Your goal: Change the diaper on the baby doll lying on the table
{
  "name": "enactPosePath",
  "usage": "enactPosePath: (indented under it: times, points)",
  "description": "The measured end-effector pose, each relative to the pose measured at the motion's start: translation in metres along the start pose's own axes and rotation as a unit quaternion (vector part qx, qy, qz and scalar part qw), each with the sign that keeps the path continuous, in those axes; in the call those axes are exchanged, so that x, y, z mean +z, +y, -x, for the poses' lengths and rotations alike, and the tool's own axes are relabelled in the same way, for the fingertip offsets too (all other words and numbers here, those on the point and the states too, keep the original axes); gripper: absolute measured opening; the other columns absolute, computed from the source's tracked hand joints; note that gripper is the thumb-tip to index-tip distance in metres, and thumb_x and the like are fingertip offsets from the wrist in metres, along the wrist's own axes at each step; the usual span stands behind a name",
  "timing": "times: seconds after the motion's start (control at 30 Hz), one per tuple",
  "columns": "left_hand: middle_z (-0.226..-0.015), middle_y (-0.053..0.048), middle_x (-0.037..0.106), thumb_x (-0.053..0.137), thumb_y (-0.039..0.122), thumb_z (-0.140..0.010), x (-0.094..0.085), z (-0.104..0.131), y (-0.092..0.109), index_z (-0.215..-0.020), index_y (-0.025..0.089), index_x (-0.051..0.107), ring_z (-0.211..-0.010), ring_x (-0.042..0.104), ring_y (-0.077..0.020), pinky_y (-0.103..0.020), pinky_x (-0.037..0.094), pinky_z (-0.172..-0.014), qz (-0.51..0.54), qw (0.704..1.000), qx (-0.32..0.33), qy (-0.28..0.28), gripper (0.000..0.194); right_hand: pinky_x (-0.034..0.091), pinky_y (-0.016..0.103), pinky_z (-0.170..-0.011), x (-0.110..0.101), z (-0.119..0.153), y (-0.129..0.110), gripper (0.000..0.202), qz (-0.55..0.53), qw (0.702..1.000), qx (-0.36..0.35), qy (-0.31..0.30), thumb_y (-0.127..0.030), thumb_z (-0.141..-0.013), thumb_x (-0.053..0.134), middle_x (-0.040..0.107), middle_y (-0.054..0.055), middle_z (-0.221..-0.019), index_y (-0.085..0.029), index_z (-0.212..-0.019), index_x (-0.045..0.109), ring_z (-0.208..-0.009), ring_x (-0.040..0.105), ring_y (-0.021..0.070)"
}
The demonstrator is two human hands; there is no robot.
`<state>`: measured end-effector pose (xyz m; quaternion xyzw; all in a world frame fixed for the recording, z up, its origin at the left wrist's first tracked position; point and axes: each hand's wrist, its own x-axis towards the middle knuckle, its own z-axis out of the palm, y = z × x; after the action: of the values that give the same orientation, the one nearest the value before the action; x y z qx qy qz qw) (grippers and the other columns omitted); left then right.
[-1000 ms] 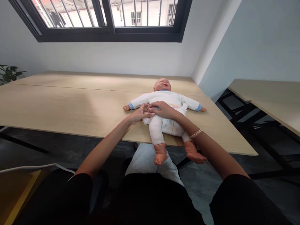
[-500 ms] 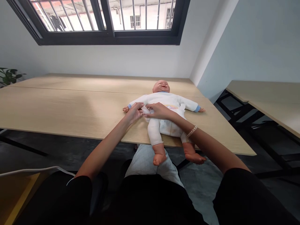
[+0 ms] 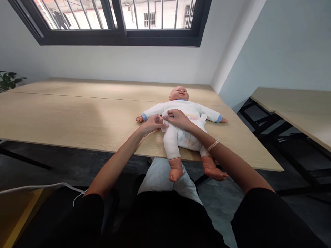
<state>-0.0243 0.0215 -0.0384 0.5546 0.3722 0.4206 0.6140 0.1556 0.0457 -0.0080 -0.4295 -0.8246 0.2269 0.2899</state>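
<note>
A baby doll (image 3: 178, 105) in a white top with blue cuffs lies on its back at the table's front edge, its feet hanging over. Around its hips is a white diaper (image 3: 186, 138), with one side tab standing up at the doll's right-hand side of the picture. My left hand (image 3: 152, 124) pinches the diaper's edge at the left hip. Close beside it, my right hand (image 3: 177, 119) reaches across the doll's belly, fingers closed on the same side of the diaper. The fingertips partly hide the bit of diaper between them.
The doll lies on a light wooden table (image 3: 64, 117) below a barred window (image 3: 119, 37). Another wooden table (image 3: 297, 103) stands to the right. A plant (image 3: 10, 81) is at far left, and a white cable (image 3: 38, 186) runs at lower left.
Both hands have come closer in against the doll's left-side hip. The loose white flap seen between the fingers is now pressed near the hip. The doll lies as before.
</note>
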Motion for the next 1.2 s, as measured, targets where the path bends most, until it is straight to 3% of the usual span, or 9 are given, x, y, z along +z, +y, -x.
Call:
enactPosePath:
  times: [0.07,0.2,0.33,0.47,0.63,0.73,1.0,1.1,1.2]
  points:
    - [-0.076,0.006,0.055,0.091,0.026,-0.061,0.001,0.002,-0.001,-0.083,0.017,0.051,-0.068,0.055,-0.0075,-0.023,0.045,-0.065,-0.01,1.0,-0.003,-0.015,0.047,0.027,0.028,-0.062,0.0,0.001,0.0,0.032,-0.021,1.0,-0.001,0.004,-0.043,-0.084,0.054,0.041,-0.004,-0.061,-0.02,-0.065,0.042,-0.063,0.038,0.0123]
    - [-0.081,0.003,0.059,0.088,0.03,-0.066,0.0,0.002,-0.003,-0.089,0.017,0.057,-0.072,0.056,-0.0077,-0.022,0.045,-0.066,-0.012,0.999,0.022,0.02,0.041,0.027,0.028,-0.061,-0.001,0.004,0.001,0.037,-0.07,0.997,-0.013,0.009,-0.052,-0.083,0.055,0.044,-0.004,-0.063,-0.021,-0.067,0.042,-0.063,0.038,0.012]
    - [-0.085,0.001,0.064,0.087,0.024,-0.064,-0.005,-0.001,-0.003,-0.094,0.015,0.061,-0.075,0.061,-0.0098,-0.024,0.048,-0.07,0.015,1.0,0.006,-0.013,0.041,0.028,0.029,-0.063,0.001,0.004,0.002,0.042,-0.087,0.996,-0.023,0.013,-0.059,-0.081,0.054,0.047,-0.003,-0.066,-0.02,-0.069,0.045,-0.066,0.04,0.0128]
    - [-0.078,0.001,0.064,0.087,0.022,-0.064,-0.01,-0.005,-0.007,-0.088,0.014,0.06,-0.069,0.061,-0.009,-0.023,0.048,-0.067,0.023,1.0,-0.011,0.014,0.036,0.029,0.029,-0.064,0.002,0.003,0.005,0.044,-0.087,0.996,-0.028,0.022,-0.061,-0.083,0.053,0.046,-0.003,-0.066,-0.02,-0.069,0.044,-0.066,0.04,0.0128]
    - [-0.071,0.002,0.061,0.082,0.033,-0.075,-0.008,-0.006,-0.011,-0.084,0.015,0.061,-0.062,0.056,-0.0079,-0.02,0.047,-0.061,-0.039,0.997,0.036,0.049,0.029,0.029,0.029,-0.065,0.002,0.003,0.008,0.041,-0.087,0.995,-0.038,0.003,-0.059,-0.085,0.053,0.043,-0.003,-0.068,-0.019,-0.073,0.047,-0.067,0.04,0.0129]
    - [-0.07,0.002,0.061,0.08,0.029,-0.076,-0.005,-0.007,-0.012,-0.083,0.016,0.063,-0.059,0.056,-0.0089,-0.021,0.047,-0.059,-0.086,0.993,0.057,0.053,0.023,0.031,0.029,-0.066,0.001,0.004,0.007,0.04,-0.092,0.995,-0.039,-0.005,-0.057,-0.085,0.054,0.043,-0.003,-0.069,-0.02,-0.073,0.046,-0.068,0.04,0.0131]
    - [-0.061,0.004,0.055,0.069,0.015,-0.082,-0.012,-0.007,-0.012,-0.074,0.019,0.052,-0.053,0.052,-0.0092,-0.02,0.039,-0.054,-0.113,0.974,0.079,0.179,0.018,0.031,0.028,-0.066,0.0,0.007,0.002,0.037,-0.089,0.995,-0.038,-0.002,-0.054,-0.085,0.054,0.047,-0.003,-0.069,-0.019,-0.073,0.049,-0.068,0.042,0.0134]
    - [-0.059,0.005,0.054,0.07,0.012,-0.08,-0.013,-0.006,-0.011,-0.073,0.019,0.051,-0.051,0.051,-0.0091,-0.021,0.037,-0.053,-0.106,0.969,0.077,0.209,0.021,0.033,0.028,-0.067,-0.004,0.005,-0.001,0.025,0.007,1.0,-0.006,0.014,-0.04,-0.087,0.056,0.055,0.0,-0.073,-0.018,-0.077,0.054,-0.071,0.047,0.0154]
    - [-0.059,0.005,0.055,0.069,0.012,-0.08,-0.013,-0.007,-0.009,-0.073,0.019,0.051,-0.051,0.051,-0.0094,-0.021,0.036,-0.051,-0.097,0.967,0.077,0.223,0.021,0.035,0.03,-0.068,-0.01,-0.004,-0.008,0.009,0.202,0.978,0.044,0.003,-0.022,-0.087,0.058,0.067,0.007,-0.085,-0.015,-0.084,0.061,-0.079,0.056,0.0197]
